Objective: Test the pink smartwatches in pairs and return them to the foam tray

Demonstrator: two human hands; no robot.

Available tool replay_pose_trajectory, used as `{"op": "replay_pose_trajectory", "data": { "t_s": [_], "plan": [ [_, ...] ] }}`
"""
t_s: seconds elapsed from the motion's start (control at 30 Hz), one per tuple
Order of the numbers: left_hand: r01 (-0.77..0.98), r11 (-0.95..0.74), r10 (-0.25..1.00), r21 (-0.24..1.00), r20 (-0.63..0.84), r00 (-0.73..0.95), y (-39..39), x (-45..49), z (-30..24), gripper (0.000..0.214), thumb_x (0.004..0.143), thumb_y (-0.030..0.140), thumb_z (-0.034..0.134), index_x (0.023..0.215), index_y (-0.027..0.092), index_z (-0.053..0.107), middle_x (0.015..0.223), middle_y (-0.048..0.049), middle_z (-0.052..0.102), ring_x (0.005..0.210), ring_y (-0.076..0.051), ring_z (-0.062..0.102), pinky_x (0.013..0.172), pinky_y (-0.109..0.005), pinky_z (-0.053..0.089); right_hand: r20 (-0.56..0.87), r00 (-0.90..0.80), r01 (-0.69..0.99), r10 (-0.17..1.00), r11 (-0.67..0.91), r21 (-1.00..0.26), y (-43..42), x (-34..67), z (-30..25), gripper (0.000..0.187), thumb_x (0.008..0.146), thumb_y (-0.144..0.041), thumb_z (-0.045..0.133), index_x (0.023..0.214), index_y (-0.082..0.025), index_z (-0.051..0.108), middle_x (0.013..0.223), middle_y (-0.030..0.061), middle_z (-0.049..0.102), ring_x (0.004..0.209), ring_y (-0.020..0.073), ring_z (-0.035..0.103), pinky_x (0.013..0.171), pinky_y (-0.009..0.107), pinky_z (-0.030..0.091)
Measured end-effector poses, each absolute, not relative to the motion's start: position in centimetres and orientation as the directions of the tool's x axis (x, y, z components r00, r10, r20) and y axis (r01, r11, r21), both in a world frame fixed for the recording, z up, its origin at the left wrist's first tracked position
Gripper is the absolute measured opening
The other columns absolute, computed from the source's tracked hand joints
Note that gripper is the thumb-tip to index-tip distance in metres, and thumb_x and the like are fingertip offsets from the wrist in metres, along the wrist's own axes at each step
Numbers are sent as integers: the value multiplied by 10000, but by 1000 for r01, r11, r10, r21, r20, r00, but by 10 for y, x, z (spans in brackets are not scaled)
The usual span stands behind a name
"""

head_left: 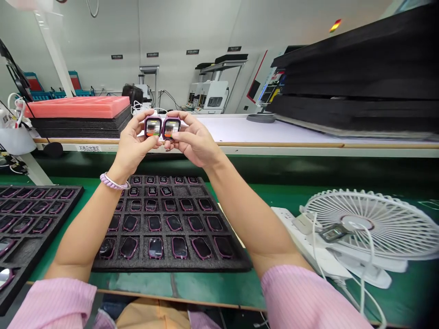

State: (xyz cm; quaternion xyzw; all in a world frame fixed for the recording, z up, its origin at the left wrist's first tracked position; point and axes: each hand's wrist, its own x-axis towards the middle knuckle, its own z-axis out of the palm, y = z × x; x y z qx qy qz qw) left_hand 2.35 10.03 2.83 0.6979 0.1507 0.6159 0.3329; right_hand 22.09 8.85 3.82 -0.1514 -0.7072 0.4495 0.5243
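Observation:
Raised above the bench, my left hand grips a purple-framed smartwatch body by its edges, thumb below. Beside it my right hand grips a second smartwatch body, its thumb on the lower part of the screen. Both screens are lit and face me, side by side and nearly touching. Below my hands lies a black foam tray with rows of similar purple-framed watch bodies in its pockets. Two pockets in its second row hold no watch.
At the left stands another foam tray of watches. A white fan and a power strip with cables occupy the right. On the shelf are pink foam and a tall stack of black foam. A person's head shows behind.

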Motion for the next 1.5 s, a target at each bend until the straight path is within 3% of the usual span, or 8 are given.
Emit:
{"op": "replay_pose_trajectory", "data": {
  "t_s": [0.2, 0.4, 0.7, 0.87, 1.0, 1.27, 1.5],
  "plan": [
    [-200, -770, 565, 605, 794, 226, 98, 23, 27, 608, 766, 213, 854, 1328, 268, 628, 1200, -48, 690, 790, -124, 716, 761, -267, 670, 623, -399, -253, 672, 572, -780, 78, 222, 38, 655, 773, -326, 814, 1332, -229, 486, 1040, 12, 629, 820, 165, 699, 830, 347, 626],
    [-147, -812, 537, 565, 821, 193, 96, 23, 19, 587, 794, 322, 894, 1323, 283, 641, 1140, -39, 695, 846, -150, 721, 762, -268, 671, 639, -416, -261, 647, 588, -766, 74, 223, 31, 640, 818, -364, 834, 1337, -227, 485, 1099, 25, 638, 833, 159, 708, 877, 338, 635],
    [-148, -627, 727, 765, 643, 242, 62, 22, -25, 618, 723, 252, 888, 1277, 223, 614, 1147, -50, 706, 760, -110, 714, 760, -219, 660, 527, -428, -323, 734, 420, -848, 62, 222, -26, 625, 738, -175, 712, 1319, -198, 483, 1022, 7, 677, 801, 144, 721, 763, 259, 609],
    [-119, -442, 859, 889, 458, 230, 49, 20, -55, 572, 718, 259, 846, 1241, 181, 627, 1106, -57, 718, 684, -102, 709, 695, -209, 661, 404, -425, -342, 810, 270, -900, 59, 217, -67, 571, 783, -295, 786, 1277, -203, 515, 923, -11, 689, 744, 153, 722, 701, 266, 600],
    [-96, -399, 889, 912, 411, 201, 49, 21, -65, 533, 736, 328, 858, 1199, 166, 648, 1053, -56, 728, 619, -90, 683, 613, -190, 639, 338, -400, -347, 852, 200, -916, 58, 215, -81, 584, 795, -429, 856, 1233, -206, 543, 901, -13, 684, 687, 146, 707, 658, 269, 593],
    [-121, -362, 901, 924, 380, 210, 47, 22, -69, 552, 734, 275, 838, 1232, 169, 625, 1109, -62, 729, 664, -124, 741, 660, -222, 678, 347, -401, -357, 848, 205, -911, 57, 217, -86, 579, 757, -265, 827, 1252, -206, 534, 911, -21, 693, 733, 146, 716, 689, 261, 594],
    [-108, -318, 919, 942, 335, 210, 45, 24, -69, 468, 773, 273, 780, 1207, 164, 647, 1052, -49, 743, 639, -134, 747, 629, -220, 678, 339, -349, -317, 873, 231, -920, 59, 217, -90, 553, 794, -444, 893, 1163, -206, 558, 884, -27, 668, 610, 107, 650, 586, 231, 546]
  ]
}}
